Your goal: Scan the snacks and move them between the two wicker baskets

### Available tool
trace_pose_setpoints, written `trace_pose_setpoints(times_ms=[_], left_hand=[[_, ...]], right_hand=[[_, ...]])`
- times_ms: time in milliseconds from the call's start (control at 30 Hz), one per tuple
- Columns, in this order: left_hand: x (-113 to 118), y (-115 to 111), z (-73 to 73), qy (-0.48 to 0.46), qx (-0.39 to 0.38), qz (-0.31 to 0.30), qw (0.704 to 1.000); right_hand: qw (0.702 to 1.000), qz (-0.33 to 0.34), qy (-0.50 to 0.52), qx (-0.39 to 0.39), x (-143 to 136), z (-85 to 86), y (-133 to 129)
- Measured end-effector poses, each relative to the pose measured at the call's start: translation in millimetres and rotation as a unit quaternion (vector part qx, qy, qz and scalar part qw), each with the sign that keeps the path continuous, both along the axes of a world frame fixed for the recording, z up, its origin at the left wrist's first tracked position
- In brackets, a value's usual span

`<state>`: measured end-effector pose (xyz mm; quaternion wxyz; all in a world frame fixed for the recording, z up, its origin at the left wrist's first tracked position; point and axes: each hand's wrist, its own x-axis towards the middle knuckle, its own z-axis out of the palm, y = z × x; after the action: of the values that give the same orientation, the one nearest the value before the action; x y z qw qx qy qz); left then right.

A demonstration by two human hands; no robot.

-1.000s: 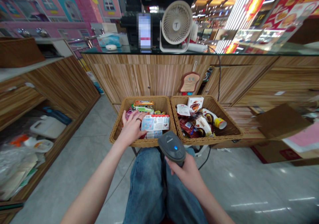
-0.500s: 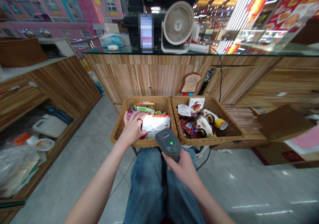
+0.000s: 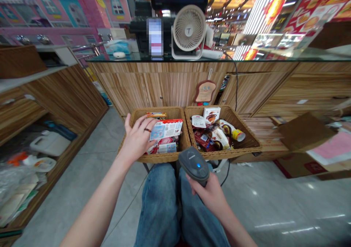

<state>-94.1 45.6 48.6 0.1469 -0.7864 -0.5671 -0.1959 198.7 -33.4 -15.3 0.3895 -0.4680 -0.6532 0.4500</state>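
My left hand (image 3: 137,137) is over the left wicker basket (image 3: 183,152), with thumb and forefinger around the left end of a white and blue snack box (image 3: 167,130) with a red edge. Its little finger sticks out to the side. The box slants above other packets, among them a pink and white packet (image 3: 166,141) and a pale blue-and-white one (image 3: 168,148). My right hand (image 3: 210,188) is wrapped around the handle of a dark grey barcode scanner (image 3: 194,164), whose blue light is on. The scanner's nose points at the baskets.
On the right, a second wicker basket (image 3: 248,144) holds a white box (image 3: 212,115), a yellow-capped tube (image 3: 238,134) and several packets. Behind stands a wooden counter (image 3: 142,86) with a fan (image 3: 189,31) and a phone (image 3: 155,38). A cable (image 3: 236,89) hangs down its front.
The bright scanning light on the snack box is gone. The scanner's lamp turned from green to blue, and the scanner moved back and right. The snack box now sits higher and more tilted.
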Motion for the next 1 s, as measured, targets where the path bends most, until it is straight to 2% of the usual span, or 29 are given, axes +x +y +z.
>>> trace_pose_setpoints(times_ms=[100, 233, 400, 467, 533, 600, 667, 767, 900, 1000], left_hand=[[13.0, 5.0, 11.0, -0.022, 0.036, -0.007, 0.999], [51.3, 30.8, 13.5, -0.051, 0.051, -0.039, 0.997], [112.8, 84.1, -1.6, -0.065, 0.037, -0.057, 0.996], [128.1, 99.3, -11.1, -0.079, -0.007, -0.055, 0.995], [132.2, 105.3, -19.8, -0.079, -0.043, -0.061, 0.994], [124.5, 102.4, -26.1, -0.068, -0.068, -0.06, 0.994], [107.3, 94.0, -29.9, -0.059, -0.089, -0.043, 0.993], [71.2, 79.4, -34.1, -0.052, -0.111, 0.0, 0.992], [22.4, 66.8, -44.4, -0.049, -0.103, 0.066, 0.991], [-3.0, 62.7, -54.9, -0.044, -0.104, 0.091, 0.989]], right_hand=[[1.0, -0.002, 0.006, -0.008, 4.8, -4.0, -3.8], [1.0, -0.001, 0.014, -0.011, 6.3, -3.9, -7.6], [1.0, -0.01, 0.017, -0.011, 8.0, -2.1, -9.8], [1.0, -0.012, 0.009, -0.008, 9.9, -3.2, -10.3], [1.0, -0.011, 0.001, -0.007, 12.4, -5.3, -10.7], [1.0, -0.011, -0.004, -0.007, 14.8, -7.6, -11.1], [1.0, -0.013, -0.006, -0.007, 16.3, -9.5, -11.1], [1.0, -0.01, 0.001, -0.008, 16.1, -10.9, -10.6], [1.0, -0.006, 0.002, -0.007, 13.0, -10.7, -9.5], [1.0, -0.007, 0.004, -0.005, 10.9, -10.0, -9.1]])
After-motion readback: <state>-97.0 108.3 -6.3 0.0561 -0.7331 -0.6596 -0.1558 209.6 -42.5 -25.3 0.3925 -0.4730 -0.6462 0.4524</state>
